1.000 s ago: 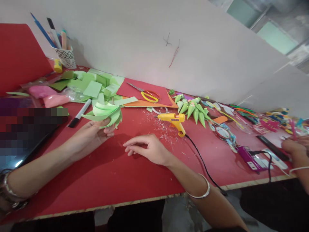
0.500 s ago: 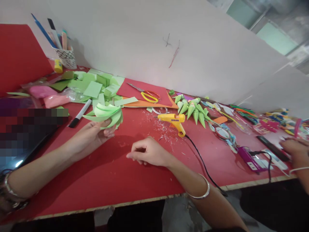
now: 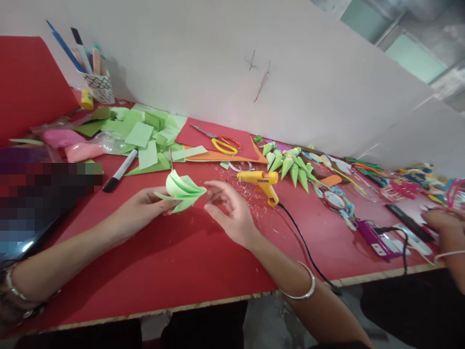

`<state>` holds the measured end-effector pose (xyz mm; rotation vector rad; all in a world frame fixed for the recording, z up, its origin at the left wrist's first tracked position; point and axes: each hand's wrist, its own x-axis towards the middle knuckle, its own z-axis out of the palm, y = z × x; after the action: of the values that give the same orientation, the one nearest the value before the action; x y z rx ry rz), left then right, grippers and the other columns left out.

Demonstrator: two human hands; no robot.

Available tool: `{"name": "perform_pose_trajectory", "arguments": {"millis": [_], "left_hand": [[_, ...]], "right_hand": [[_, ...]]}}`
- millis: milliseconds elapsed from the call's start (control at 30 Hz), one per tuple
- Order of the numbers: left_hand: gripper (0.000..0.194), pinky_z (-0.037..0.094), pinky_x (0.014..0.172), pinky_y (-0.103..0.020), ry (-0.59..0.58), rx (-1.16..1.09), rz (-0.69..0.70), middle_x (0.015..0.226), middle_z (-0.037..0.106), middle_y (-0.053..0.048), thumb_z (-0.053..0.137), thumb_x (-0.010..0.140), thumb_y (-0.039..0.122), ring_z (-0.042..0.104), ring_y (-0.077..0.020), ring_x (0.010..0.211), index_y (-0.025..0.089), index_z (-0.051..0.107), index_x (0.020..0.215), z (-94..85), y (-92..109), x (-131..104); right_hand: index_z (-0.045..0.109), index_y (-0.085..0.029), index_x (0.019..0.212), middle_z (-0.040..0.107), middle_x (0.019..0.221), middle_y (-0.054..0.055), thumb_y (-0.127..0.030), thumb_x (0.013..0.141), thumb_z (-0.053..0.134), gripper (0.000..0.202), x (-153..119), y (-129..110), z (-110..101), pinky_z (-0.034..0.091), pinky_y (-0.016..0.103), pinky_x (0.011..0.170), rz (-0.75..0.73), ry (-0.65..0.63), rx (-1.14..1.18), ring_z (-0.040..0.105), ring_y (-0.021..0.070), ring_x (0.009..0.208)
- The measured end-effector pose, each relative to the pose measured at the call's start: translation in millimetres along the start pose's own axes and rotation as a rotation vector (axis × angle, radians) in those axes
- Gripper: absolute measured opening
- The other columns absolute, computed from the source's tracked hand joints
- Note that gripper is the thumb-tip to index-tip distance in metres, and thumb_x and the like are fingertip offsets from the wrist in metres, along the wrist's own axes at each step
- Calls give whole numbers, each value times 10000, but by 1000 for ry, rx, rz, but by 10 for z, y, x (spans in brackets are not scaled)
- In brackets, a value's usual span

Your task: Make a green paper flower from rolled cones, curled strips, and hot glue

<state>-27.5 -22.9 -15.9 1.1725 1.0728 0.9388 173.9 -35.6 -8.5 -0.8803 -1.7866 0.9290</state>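
Observation:
My left hand (image 3: 147, 208) is closed on a light green folded paper piece (image 3: 185, 190) with several curved, petal-like layers, held above the red tabletop. The layers gather to a point on the right. My right hand (image 3: 232, 208) is beside that point, its fingers apart and curled; whether a fingertip touches the paper I cannot tell. Behind my right hand, a yellow hot glue gun (image 3: 259, 180) lies on the table among whitish scraps, its black cord running toward the front edge. A black-and-white marker (image 3: 120, 170) lies behind my left hand.
Green paper pieces (image 3: 141, 134) are heaped at the back, beside red sheets with yellow-handled scissors (image 3: 221, 144). Green paper cones (image 3: 292, 167) lie further right. A purple power strip (image 3: 378, 240) sits near the front edge. Another person's hand (image 3: 443, 223) is at far right.
The green paper piece has moved right and slightly down in my left hand, turning its point to the right. My right hand has risen toward it and its fingers have spread.

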Motion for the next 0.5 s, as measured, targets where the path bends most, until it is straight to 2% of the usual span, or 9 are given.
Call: {"name": "perform_pose_trajectory", "arguments": {"millis": [67, 233, 367, 500], "left_hand": [[64, 305, 500, -165, -30, 85, 18, 565, 567, 34, 654, 627, 238, 418, -84, 522, 175, 652, 624, 14, 12, -1], [141, 366, 574, -198, -84, 154, 40, 687, 640, -4, 649, 589, 273, 492, -119, 605, 191, 679, 700, 50, 59, -4], [163, 343, 539, -186, -84, 279, 29, 584, 578, 28, 598, 653, 312, 434, -93, 534, 162, 657, 681, 80, 109, -37], [212, 299, 487, -170, -56, 340, 25, 482, 449, 68, 568, 676, 328, 358, -70, 476, 154, 582, 555, 106, 139, -65]], "right_hand": [[511, -219, 1092, 587, 885, 19, -250, 804, 533, 290, 1, -20, -6, 512, 240, 739, -28, 6, 8, 577, 101, 800], [598, -208, 961, 624, 868, 14, -210, 795, 551, 172, 5, -51, -7, 511, 232, 692, -64, 73, -14, 590, 93, 751], [628, -191, 862, 599, 773, 6, -173, 778, 569, 104, 9, -65, -12, 495, 224, 633, -117, 119, -27, 569, 89, 700], [631, -199, 840, 586, 747, 2, -159, 775, 571, 97, 13, -75, -16, 482, 232, 614, -146, 140, -50, 560, 97, 699]]}}
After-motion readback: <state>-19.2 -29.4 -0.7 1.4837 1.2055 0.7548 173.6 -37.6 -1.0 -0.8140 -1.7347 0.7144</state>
